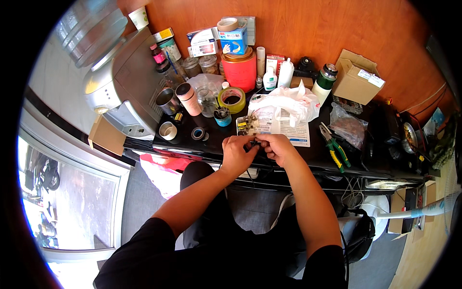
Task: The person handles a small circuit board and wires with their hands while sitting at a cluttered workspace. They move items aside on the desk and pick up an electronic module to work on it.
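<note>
My left hand (236, 155) and my right hand (278, 147) meet over the front edge of the black desk, fingers pinched close together. A small dark piece shows between the fingertips, too small to make out. From under my left hand a thin dark cable (250, 175) hangs down past the desk edge. Just beyond the fingers, a small circuit board (247, 125) with a yellow component lies on a printed paper sheet (299, 132). To the right of my right hand rest pliers (332, 147) with green and yellow handles, their jaws pointing away from me.
Yellow tape roll (232, 99), glass jar (207, 102), pink tumbler (188, 99) and metal cup (168, 130) stand left of the sheet. Behind are a red canister (239, 72), white plastic bag (298, 103) and green flask (326, 83). A water dispenser (127, 82) borders the left.
</note>
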Tool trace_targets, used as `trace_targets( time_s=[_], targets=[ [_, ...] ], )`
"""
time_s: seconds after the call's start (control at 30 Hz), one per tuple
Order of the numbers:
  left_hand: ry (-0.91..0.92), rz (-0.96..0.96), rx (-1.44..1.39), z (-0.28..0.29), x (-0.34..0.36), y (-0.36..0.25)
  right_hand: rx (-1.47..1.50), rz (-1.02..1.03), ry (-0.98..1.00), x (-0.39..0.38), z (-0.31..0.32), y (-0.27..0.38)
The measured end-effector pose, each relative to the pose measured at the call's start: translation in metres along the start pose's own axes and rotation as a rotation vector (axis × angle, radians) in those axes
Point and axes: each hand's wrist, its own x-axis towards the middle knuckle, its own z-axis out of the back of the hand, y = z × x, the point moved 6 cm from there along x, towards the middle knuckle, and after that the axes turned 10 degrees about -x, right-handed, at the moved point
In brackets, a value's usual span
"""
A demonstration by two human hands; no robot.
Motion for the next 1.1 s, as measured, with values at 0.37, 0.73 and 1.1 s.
trace_targets(
  time_s=[0.37, 0.73, 1.1],
  targets=[
    [0.011, 0.631, -0.502, -0.011, -0.004, 0.048, -0.166, 0.12, -0.27, 0.002, 0.011, -0.002],
    [0.064, 0.658, -0.448, -0.016, -0.006, 0.046, 0.157, -0.042, -0.079, 0.021, -0.007, -0.025],
    [0.008, 0.575, -0.245, -0.011, -0.005, 0.054, 0.053, -0.028, -0.132, 0.022, -0.009, -0.025]
  ],
)
